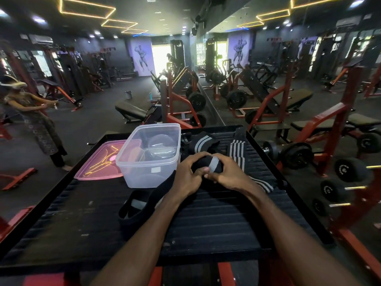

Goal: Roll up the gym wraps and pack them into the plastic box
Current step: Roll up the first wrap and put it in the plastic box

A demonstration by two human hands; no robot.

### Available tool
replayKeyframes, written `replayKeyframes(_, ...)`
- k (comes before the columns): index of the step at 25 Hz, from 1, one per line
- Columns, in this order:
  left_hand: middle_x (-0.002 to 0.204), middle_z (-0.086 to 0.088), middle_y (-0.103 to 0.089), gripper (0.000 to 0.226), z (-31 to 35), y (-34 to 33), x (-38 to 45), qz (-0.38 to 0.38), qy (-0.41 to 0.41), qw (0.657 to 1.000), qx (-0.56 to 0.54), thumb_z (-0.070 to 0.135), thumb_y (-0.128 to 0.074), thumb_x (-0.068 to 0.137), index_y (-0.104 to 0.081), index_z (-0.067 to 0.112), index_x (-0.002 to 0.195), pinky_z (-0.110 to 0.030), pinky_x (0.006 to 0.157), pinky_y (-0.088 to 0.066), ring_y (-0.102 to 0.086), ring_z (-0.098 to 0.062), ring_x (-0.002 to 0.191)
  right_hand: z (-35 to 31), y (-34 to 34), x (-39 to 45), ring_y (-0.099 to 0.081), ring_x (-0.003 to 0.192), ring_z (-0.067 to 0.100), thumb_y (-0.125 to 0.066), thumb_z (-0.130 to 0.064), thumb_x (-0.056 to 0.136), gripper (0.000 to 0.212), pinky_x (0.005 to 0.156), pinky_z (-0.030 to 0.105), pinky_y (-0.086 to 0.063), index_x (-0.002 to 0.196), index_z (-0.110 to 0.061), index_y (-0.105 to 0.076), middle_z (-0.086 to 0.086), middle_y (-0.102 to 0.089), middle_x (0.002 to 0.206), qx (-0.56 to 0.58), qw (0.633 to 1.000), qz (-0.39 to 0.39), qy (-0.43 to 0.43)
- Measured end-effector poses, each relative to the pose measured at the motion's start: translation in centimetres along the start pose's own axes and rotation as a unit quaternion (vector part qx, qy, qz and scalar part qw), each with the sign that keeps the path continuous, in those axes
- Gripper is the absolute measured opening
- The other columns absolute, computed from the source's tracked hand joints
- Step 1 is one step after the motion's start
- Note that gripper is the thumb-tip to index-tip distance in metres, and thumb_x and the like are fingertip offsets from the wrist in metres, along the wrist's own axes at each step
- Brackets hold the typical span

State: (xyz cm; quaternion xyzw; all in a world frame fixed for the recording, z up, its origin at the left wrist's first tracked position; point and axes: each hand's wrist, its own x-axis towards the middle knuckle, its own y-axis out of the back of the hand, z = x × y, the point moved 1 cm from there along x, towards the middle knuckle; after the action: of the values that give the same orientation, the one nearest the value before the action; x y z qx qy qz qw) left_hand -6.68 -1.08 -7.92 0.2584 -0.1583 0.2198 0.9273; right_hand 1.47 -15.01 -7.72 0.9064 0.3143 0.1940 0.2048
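Forearms are entering from the bottom edge, both reaching over the black ribbed table (206, 223) toward its middle.

Item: loose black wrap (140, 205), lying just left of my left forearm, its band looping open; I judge it is waiting its turn.

Item: left hand (186, 176) and right hand (227, 174), meeting over one black gym wrap with a grey stripe (208, 165). Fingers of both hands are curling round the bundle, thumbs pressing on top, holding it as a tight roll. I judge the two-sided grip is keeping the coil from springing open while I am winding. Its free tail (263, 186) is trailing to the right across the table.

Item: clear plastic box (148, 174), standing open just left of the hands, close enough for a short drop-in. Whether anything is already lying inside I cannot tell; reflections are clouding the walls.

Item: pink lid (99, 162), lying flat left of the box and touching it, presumably kept aside for closing.

Item: two more striped wraps (203, 142) (237, 150), lying unrolled behind the hands.

Beyond: dumbbells (296, 155) are sitting right of the table; a person (37, 120) is standing far left on the gym floor.
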Motion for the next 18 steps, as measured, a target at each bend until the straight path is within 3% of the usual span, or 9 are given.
replayKeyframes(4, 0.129, 0.0, -0.06, 0.047, -0.2, -0.3, -0.3, 0.02, -0.023, 0.998, 0.049, 0.018, -0.071, 0.088, -0.059, 0.024, 0.133, -0.006, 0.095, -0.038, -0.054, -0.007, 0.117, -0.2, -0.4, 0.0, -0.068, 0.095, 0.012, -0.07, -0.026, 0.083, 0.029, 0.085, 0.038, -0.057, 0.111, -0.027, -0.063, -0.006, -0.071, 0.102, -0.008, 1.0, 0.008, -0.007)
replayKeyframes(8, 0.133, -0.004, -0.051, 0.051, 0.9, -0.7, -0.5, 0.074, 0.001, 0.993, 0.09, 0.037, -0.06, 0.091, -0.048, 0.019, 0.137, -0.043, 0.099, -0.049, -0.05, -0.019, 0.122, -0.9, -0.3, -0.1, -0.066, 0.091, 0.009, -0.067, -0.026, 0.089, 0.02, 0.078, 0.03, -0.055, 0.108, -0.024, -0.061, -0.01, -0.069, 0.098, -0.017, 0.998, 0.06, -0.019)
replayKeyframes(11, 0.13, -0.006, -0.053, 0.04, 2.2, -0.1, -1.1, 0.11, -0.009, 0.983, 0.144, 0.026, -0.056, 0.095, -0.049, 0.013, 0.133, -0.04, 0.105, -0.044, -0.05, -0.021, 0.121, -1.6, -0.2, -0.3, -0.062, 0.092, 0.005, -0.071, -0.029, 0.089, 0.03, 0.077, 0.024, -0.048, 0.116, -0.022, -0.059, -0.012, -0.066, 0.102, -0.024, 0.998, 0.054, -0.036)
replayKeyframes(14, 0.114, -0.009, -0.06, 0.027, 2.9, 1.5, -2.0, 0.13, -0.027, 0.952, 0.274, 0.015, -0.054, 0.092, -0.058, 0.011, 0.118, -0.038, 0.094, -0.045, -0.052, -0.026, 0.11, -1.5, -0.8, -0.3, -0.063, 0.101, 0.013, -0.074, -0.031, 0.087, 0.039, 0.086, 0.032, -0.051, 0.121, -0.022, -0.058, -0.006, -0.067, 0.111, -0.028, 0.998, 0.038, -0.049)
replayKeyframes(18, 0.105, -0.011, -0.062, 0.022, 3.2, 3.5, -3.0, 0.115, -0.001, 0.918, 0.379, 0.013, -0.052, 0.09, -0.062, 0.011, 0.11, -0.041, 0.078, -0.047, -0.056, -0.03, 0.099, -2.0, -1.7, -0.1, -0.063, 0.095, 0.016, -0.078, -0.038, 0.08, 0.032, 0.083, 0.034, -0.051, 0.102, -0.02, -0.064, -0.002, -0.067, 0.103, -0.078, 0.994, 0.049, -0.057)
